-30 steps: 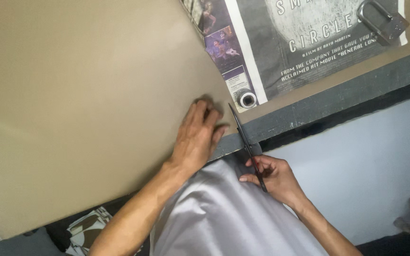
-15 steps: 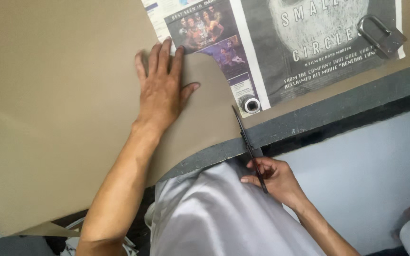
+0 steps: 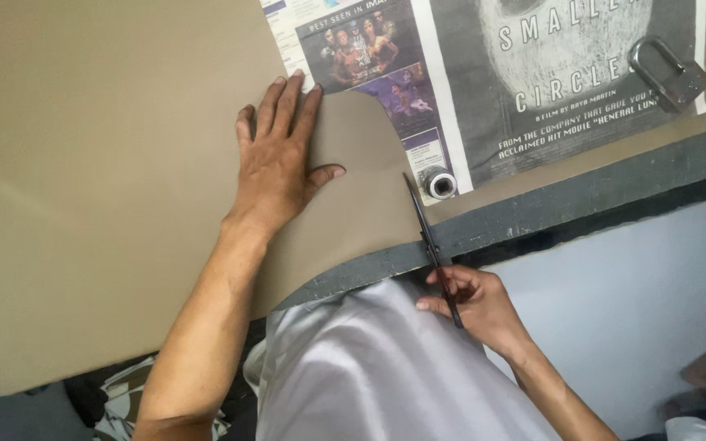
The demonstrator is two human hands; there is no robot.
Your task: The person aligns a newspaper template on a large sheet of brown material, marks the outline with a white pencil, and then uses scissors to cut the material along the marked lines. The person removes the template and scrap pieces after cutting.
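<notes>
Down at the near edge of the table, my right hand [image 3: 474, 304] has its fingers closed through the handles of a pair of dark scissors [image 3: 428, 237], blades pointing away from me and biting into the edge of a big sheet of brown paper [image 3: 108, 180]. Over to the left and a bit farther out, my left hand [image 3: 281, 159] lies flat and spread on that same sheet, palm down, not gripping anything, just pressing it to the table right beside the cut line. That sheet covers most of the left side of the table and droops over the near edge toward my lap, so I'd say it's light and floppy, kind of stiff-ish like kraft paper but it'll curl and slide if nothing pins it. Best place to hold it looks like close to the blades, flat-handed, rather than pinching an edge, since the edge would probably crease or tear. Just beyond the scissor tips there's a small roll of tape [image 3: 440, 183] sitting on a spread newspaper page [image 3: 484, 90], and way off at the far right a metal padlock [image 3: 668, 73] weighs that page down. Along the near side runs the table's dark edge [image 3: 582, 204].
</notes>
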